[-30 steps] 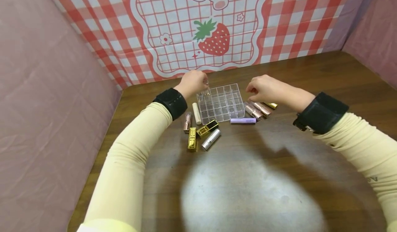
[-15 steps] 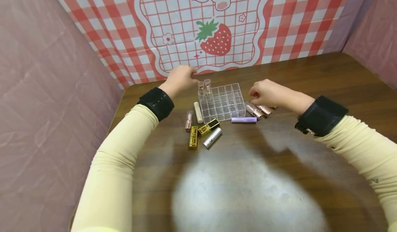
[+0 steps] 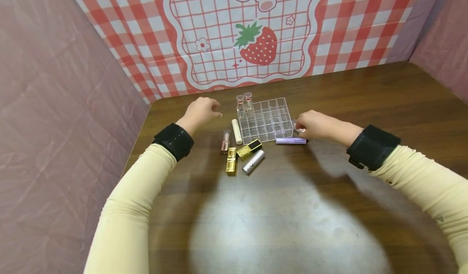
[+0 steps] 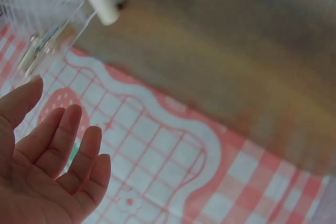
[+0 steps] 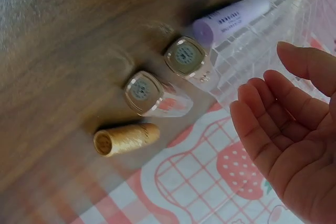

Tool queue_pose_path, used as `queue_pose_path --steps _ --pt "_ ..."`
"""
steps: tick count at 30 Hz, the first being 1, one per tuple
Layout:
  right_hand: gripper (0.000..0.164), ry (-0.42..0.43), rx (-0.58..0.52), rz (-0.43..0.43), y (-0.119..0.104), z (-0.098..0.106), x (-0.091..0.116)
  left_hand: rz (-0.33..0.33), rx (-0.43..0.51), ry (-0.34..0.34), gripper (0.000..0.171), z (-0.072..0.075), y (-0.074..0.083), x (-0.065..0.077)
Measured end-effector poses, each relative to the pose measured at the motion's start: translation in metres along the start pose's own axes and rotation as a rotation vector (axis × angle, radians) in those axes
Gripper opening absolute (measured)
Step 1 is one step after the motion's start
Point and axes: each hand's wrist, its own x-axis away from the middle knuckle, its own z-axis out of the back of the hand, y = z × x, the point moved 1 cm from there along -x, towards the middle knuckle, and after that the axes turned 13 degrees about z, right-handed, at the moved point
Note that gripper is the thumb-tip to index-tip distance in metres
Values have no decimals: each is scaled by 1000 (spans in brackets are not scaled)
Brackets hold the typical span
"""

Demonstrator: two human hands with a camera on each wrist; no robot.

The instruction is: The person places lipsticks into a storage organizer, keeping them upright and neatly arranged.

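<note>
A clear lipstick organizer [image 3: 272, 123] with a grid of compartments stands in mid-table. Two clear-capped lipsticks [image 3: 248, 100] stand upright in its back left corner. My left hand [image 3: 202, 113] hovers to the left of them, fingers relaxed and holding nothing. My right hand [image 3: 317, 124] is just right of the organizer, over two rose-gold lipsticks largely hidden in the head view. In the right wrist view, its loosely bent fingers [image 5: 262, 114] hold nothing. That view shows one rose-gold lipstick [image 5: 185, 57] against the organizer, another rose-gold lipstick [image 5: 149, 95] beside it, and a gold tube [image 5: 126, 139].
Along the organizer's front lies a purple tube [image 3: 291, 141]. To its left and front are a cream tube [image 3: 237, 131], a pink lipstick [image 3: 226, 141], a gold lipstick [image 3: 231, 161], a gold-and-black lipstick [image 3: 250, 148] and a silver tube [image 3: 253, 162]. A checked cloth [image 3: 153, 30] hangs behind.
My left hand has drawn away leftward from the organizer's back left corner, leaving the two lipsticks standing there in view. My right hand has come lower and nearer, over the rose-gold lipsticks.
</note>
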Motion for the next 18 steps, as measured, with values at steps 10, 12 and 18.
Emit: queue_pose_path --steps 10,12,18 --pt "6 48 57 98 2 -16 -2 32 24 -73 35 -30 -21 10" --pt "6 54 60 103 3 -21 -2 41 31 -84 35 -33 -23 10" --pt "6 44 35 73 3 -34 -2 42 35 -96 35 -37 -26 11"
